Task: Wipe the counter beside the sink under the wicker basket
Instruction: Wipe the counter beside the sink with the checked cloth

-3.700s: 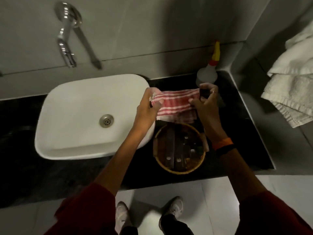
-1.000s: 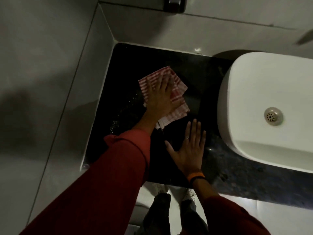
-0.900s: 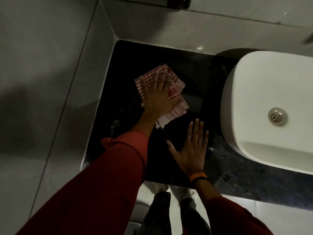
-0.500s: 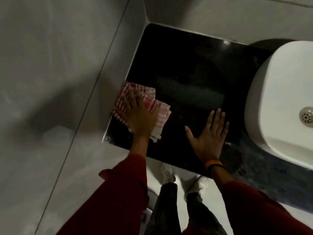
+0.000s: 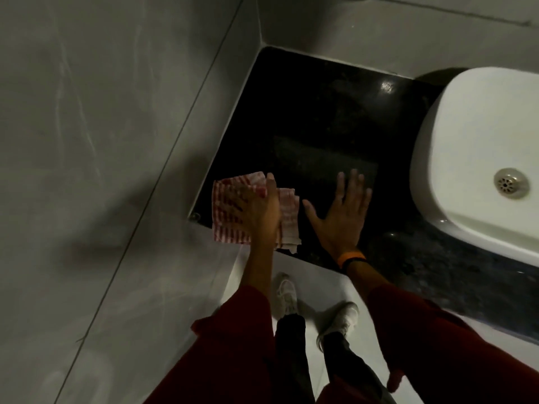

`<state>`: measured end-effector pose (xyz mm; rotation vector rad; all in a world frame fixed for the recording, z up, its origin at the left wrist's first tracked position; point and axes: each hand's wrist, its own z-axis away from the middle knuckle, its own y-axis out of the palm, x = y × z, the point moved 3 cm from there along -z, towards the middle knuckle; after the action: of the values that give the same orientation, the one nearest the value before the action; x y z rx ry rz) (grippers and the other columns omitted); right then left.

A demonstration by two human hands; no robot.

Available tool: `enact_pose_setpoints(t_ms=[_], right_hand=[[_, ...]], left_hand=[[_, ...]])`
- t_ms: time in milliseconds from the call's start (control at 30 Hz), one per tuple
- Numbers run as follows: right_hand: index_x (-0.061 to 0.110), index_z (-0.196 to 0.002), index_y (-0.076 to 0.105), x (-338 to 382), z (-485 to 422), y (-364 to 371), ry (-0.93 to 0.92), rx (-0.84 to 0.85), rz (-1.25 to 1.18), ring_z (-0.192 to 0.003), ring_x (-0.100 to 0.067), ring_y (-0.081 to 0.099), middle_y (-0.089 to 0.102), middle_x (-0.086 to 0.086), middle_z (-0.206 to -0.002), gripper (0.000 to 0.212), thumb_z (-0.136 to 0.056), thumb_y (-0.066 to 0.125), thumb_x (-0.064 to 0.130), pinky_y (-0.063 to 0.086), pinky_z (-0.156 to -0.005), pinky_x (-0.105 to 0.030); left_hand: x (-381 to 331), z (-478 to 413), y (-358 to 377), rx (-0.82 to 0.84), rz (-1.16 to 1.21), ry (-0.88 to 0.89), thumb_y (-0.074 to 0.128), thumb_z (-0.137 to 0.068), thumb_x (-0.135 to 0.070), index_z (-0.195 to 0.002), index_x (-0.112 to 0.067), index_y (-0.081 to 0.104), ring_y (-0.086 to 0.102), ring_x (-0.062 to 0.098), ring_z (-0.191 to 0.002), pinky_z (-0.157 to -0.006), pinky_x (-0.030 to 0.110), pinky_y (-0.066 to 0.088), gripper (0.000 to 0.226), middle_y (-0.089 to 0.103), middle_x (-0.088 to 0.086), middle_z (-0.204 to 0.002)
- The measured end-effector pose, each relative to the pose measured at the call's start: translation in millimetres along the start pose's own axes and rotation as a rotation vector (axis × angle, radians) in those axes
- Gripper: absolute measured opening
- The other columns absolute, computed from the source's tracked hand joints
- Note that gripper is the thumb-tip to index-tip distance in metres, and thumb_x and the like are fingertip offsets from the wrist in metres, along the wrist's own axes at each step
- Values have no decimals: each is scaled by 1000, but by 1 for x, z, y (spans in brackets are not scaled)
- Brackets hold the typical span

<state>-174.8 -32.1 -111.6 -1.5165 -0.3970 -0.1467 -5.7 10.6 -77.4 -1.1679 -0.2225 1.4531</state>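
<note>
A red-and-white striped cloth (image 5: 226, 228) lies at the front left corner of the black stone counter (image 5: 315, 118), its lower edge hanging over the counter's front. My left hand (image 5: 256, 211) presses flat on top of the cloth, fingers pointing left toward the wall. Just to the right of it, my right hand (image 5: 341, 217) rests palm down on the bare counter, fingers spread and holding nothing. The wicker basket is out of view.
The white sink basin (image 5: 472, 147) with its metal drain (image 5: 510, 183) sits on the counter at the right. Grey tiled walls (image 5: 102, 141) close off the counter on the left and at the back. My shoes (image 5: 287, 295) stand on the pale floor below.
My left hand has slid the cloth from the middle back of the counter to its front left corner, now overhanging the edge. My right hand stays flat on the counter.
</note>
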Motion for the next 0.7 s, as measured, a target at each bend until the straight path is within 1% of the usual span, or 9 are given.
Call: enact_pose_setpoints(t_ms=[33,100,167,233,333,433,533,633,700], right_hand=[[13,-158,25,23,6,3,-106,1,-60,-158,-32,8,14,-16,-170,90,-91,42,70,6,-129,-55],[20,-155,33,76,24,19,-391,117,-161,-158,-30,7,15,-11,-170,79,-92,44,66,7,-128,-56],[23,-157,31,115,41,40,-645,252,-114,-158,-34,3,14,-10,-170,76,-95,46,65,8,-126,-60],[24,-159,24,123,46,56,-728,343,-4,-158,-35,-1,11,-8,-171,73,-99,43,62,8,-126,-61],[27,-160,19,100,46,57,-824,338,92,-158,-34,0,10,-6,-171,67,-103,37,58,6,-128,-59],[30,-157,30,57,53,39,-952,324,69,-158,-34,11,22,-6,-169,58,-104,45,46,9,-128,-57],[26,-151,44,23,66,12,-890,409,-63,-157,-31,19,33,-5,-165,50,-102,55,26,17,-128,-54],[18,-139,59,7,82,-14,-694,523,-220,-151,-25,34,48,-4,-156,43,-98,60,8,37,-121,-50],[18,-129,67,-2,84,-31,-532,577,-349,-138,-22,52,61,-6,-144,36,-96,60,5,47,-114,-44]], left_hand=[[-6,-2,-10,-47,-14,39,31,-95,-71,-160,-15,0,-8,35,-156,-124,61,-7,91,-4,13,-170],[-17,-12,-29,-152,-50,176,31,-100,-62,-160,-13,9,-6,32,-157,-126,59,-4,81,3,11,-170],[-26,-28,-42,-147,-38,328,33,-103,-55,-159,-11,17,-2,30,-157,-128,54,1,72,10,10,-170],[-28,-45,-47,-87,-63,473,34,-104,-51,-157,-10,24,1,29,-157,-129,51,6,67,15,9,-169],[-26,-67,-41,-15,-223,656,32,-105,-49,-157,-11,27,2,27,-158,-129,48,5,64,17,8,-169],[-22,-80,-27,83,-329,780,31,-107,-44,-159,-14,19,0,25,-158,-129,46,0,61,13,8,-169],[-18,-81,-17,117,-293,819,32,-107,-39,-160,-18,17,2,26,-158,-129,47,2,59,14,9,-169],[-18,-75,-6,121,-295,805,31,-108,-39,-159,-18,19,5,25,-158,-129,49,6,57,17,9,-169],[-20,-71,1,127,-307,813,31,-108,-38,-159,-17,21,7,25,-158,-129,49,7,57,19,9,-168]])
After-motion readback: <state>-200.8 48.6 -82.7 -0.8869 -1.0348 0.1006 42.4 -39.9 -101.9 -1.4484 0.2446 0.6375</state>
